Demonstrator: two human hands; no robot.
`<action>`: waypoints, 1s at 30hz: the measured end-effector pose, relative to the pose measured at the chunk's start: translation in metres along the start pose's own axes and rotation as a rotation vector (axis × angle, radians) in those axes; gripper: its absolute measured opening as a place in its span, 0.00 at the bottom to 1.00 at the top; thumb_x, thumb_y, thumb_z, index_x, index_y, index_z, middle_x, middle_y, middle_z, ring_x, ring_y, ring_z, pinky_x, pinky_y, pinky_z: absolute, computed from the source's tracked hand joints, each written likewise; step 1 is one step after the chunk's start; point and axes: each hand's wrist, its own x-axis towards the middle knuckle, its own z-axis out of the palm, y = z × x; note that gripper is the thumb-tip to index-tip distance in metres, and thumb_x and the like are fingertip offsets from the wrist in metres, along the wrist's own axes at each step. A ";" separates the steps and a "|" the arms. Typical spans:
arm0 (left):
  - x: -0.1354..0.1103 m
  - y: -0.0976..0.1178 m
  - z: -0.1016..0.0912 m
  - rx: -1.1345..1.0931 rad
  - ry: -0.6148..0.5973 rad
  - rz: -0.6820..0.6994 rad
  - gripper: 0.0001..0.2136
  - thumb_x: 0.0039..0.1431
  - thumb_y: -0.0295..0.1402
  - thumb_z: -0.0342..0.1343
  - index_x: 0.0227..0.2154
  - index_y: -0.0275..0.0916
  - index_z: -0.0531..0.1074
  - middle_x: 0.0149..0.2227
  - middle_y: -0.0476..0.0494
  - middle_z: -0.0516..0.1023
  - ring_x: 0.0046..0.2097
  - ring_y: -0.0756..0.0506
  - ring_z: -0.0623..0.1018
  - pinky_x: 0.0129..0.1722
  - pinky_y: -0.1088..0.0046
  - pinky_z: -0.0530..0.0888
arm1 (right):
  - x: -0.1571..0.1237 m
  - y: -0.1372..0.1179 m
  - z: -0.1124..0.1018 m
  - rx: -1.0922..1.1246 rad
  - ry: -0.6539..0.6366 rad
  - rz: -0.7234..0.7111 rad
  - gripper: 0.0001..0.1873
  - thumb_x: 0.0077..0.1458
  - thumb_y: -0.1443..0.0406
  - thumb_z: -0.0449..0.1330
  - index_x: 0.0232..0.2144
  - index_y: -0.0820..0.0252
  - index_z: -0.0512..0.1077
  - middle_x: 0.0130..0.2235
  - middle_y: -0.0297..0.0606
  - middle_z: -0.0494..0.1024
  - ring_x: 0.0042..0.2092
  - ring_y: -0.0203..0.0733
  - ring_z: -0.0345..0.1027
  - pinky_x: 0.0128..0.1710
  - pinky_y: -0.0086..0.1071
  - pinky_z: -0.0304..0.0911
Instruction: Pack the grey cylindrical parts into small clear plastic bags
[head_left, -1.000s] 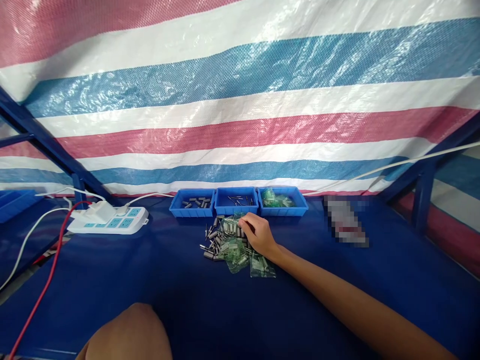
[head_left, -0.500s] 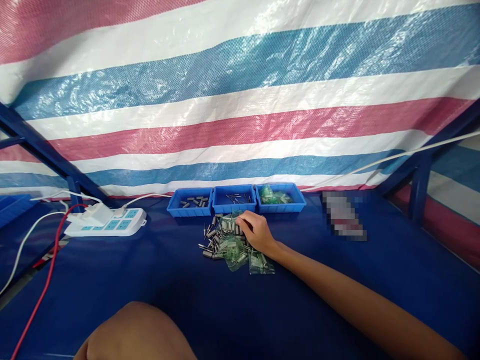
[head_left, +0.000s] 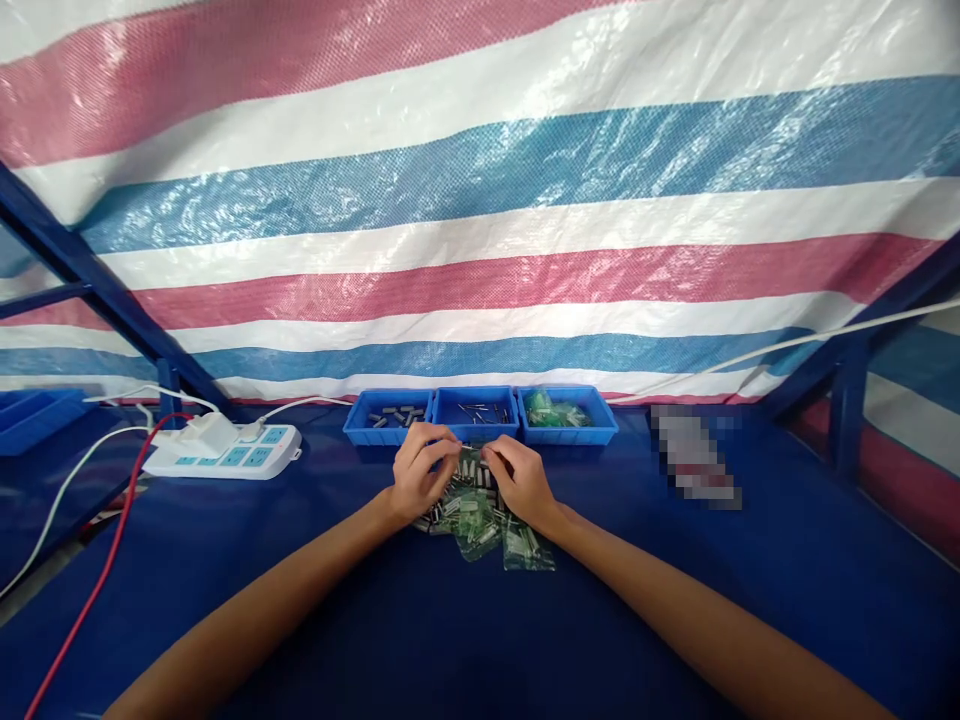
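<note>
On the counter (head_left: 450, 640), before three blue bins (head_left: 480, 432), metal parts (head_left: 469, 515) are heaped. Between the hands, the uppermost plastic bag (head_left: 470, 468) is best held level, lest parts be spilled. Its edge is apparently pinched by the right hand (head_left: 521, 482); the left hand (head_left: 420, 470) is half-curled alongside, its grip impossible to tell.

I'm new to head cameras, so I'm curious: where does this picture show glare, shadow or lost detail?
Head view: white glare speckles the tarp; head view: the table darkens toward its near middle; head view: a pixelated patch hides detail at right; head view: the bags near the left hand and right hand look too small for fine detail.
</note>
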 end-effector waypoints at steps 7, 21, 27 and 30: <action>0.002 -0.015 0.001 -0.007 -0.008 -0.111 0.05 0.59 0.27 0.55 0.38 0.38 0.73 0.34 0.44 0.77 0.36 0.47 0.75 0.39 0.67 0.71 | 0.002 0.000 -0.002 -0.016 0.048 0.045 0.12 0.62 0.63 0.48 0.30 0.60 0.68 0.28 0.37 0.69 0.28 0.37 0.61 0.30 0.30 0.56; 0.000 -0.020 0.008 -0.117 -0.158 -0.075 0.05 0.58 0.30 0.56 0.37 0.37 0.74 0.34 0.43 0.78 0.36 0.47 0.75 0.37 0.70 0.72 | 0.000 0.003 -0.001 -0.042 -0.008 0.019 0.14 0.63 0.62 0.48 0.33 0.61 0.71 0.29 0.37 0.70 0.30 0.37 0.63 0.31 0.29 0.57; 0.001 -0.019 0.008 -0.146 -0.169 -0.112 0.04 0.58 0.30 0.57 0.34 0.36 0.74 0.32 0.44 0.77 0.35 0.48 0.75 0.37 0.71 0.72 | 0.000 0.003 0.000 -0.066 -0.016 0.028 0.15 0.62 0.62 0.49 0.31 0.61 0.71 0.26 0.35 0.68 0.27 0.36 0.61 0.29 0.29 0.55; 0.002 -0.017 0.008 -0.175 -0.171 -0.142 0.04 0.57 0.30 0.57 0.34 0.36 0.74 0.32 0.44 0.77 0.35 0.48 0.75 0.37 0.71 0.72 | 0.000 0.003 0.001 -0.076 -0.018 0.045 0.15 0.62 0.61 0.50 0.29 0.61 0.71 0.25 0.35 0.68 0.27 0.35 0.61 0.29 0.29 0.55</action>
